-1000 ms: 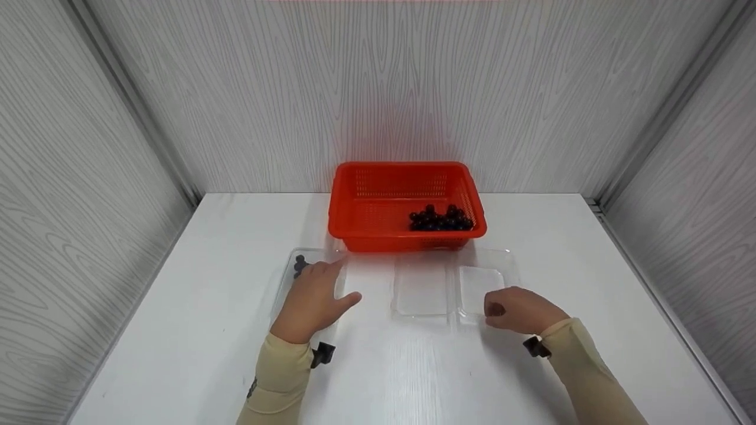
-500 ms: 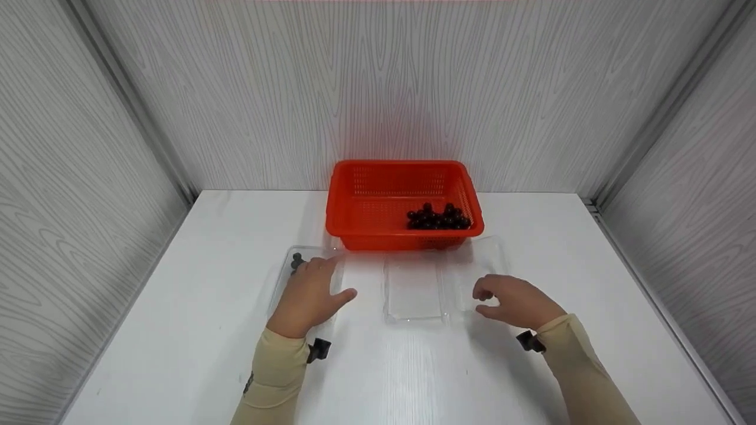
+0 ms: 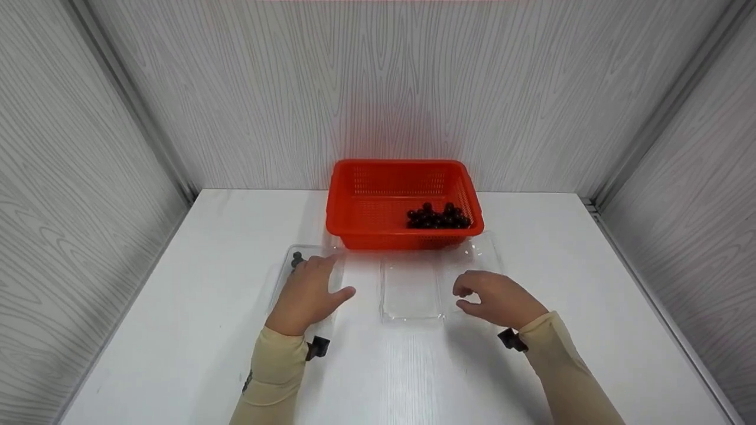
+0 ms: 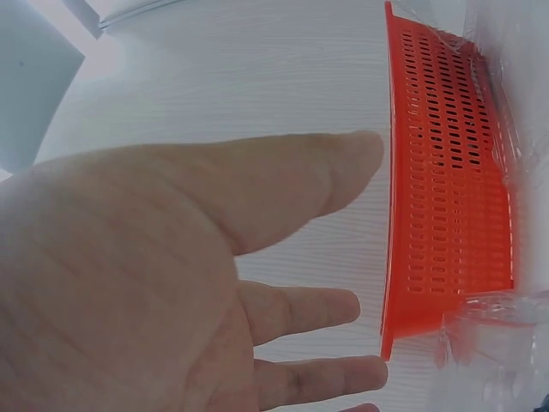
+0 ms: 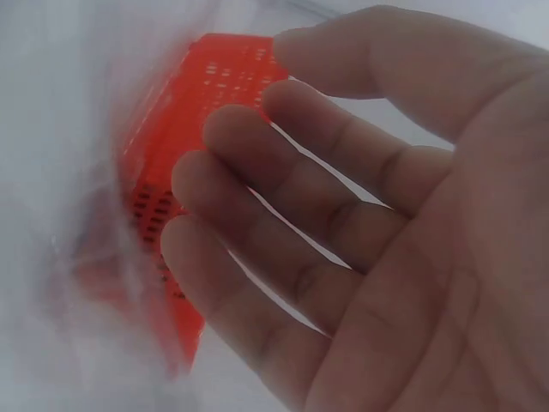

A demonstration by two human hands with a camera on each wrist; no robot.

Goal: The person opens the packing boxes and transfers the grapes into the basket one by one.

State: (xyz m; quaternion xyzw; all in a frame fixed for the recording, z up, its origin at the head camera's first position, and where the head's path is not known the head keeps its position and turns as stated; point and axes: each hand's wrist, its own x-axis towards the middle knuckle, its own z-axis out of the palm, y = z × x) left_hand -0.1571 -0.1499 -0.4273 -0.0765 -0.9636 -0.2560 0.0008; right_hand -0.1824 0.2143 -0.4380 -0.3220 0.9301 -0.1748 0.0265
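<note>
My left hand [image 3: 307,295] is over a clear plastic box [image 3: 286,274] at the left, its thumb spread from the fingers. A few small dark round fruits [image 3: 297,258] show in that box beyond the fingers. In the left wrist view the fingers are extended with nothing between them. My right hand [image 3: 499,298] is over the right half of another clear plastic box [image 3: 410,292], unfolded in two halves. Its fingers bend loosely, the thumb apart from most of them, and the palm holds nothing in the right wrist view. Whether it touches the box I cannot tell.
A red perforated basket [image 3: 390,241] stands at the back of the white table [image 3: 407,378], with several dark round fruits [image 3: 438,219] in its right part. Wood-grain panels [image 3: 378,88] enclose the table at the back and both sides.
My right hand has moved left and its fingers have loosened from a tighter curl. The unfolded clear box has shifted left and turned slightly. My left hand has stayed nearly in place.
</note>
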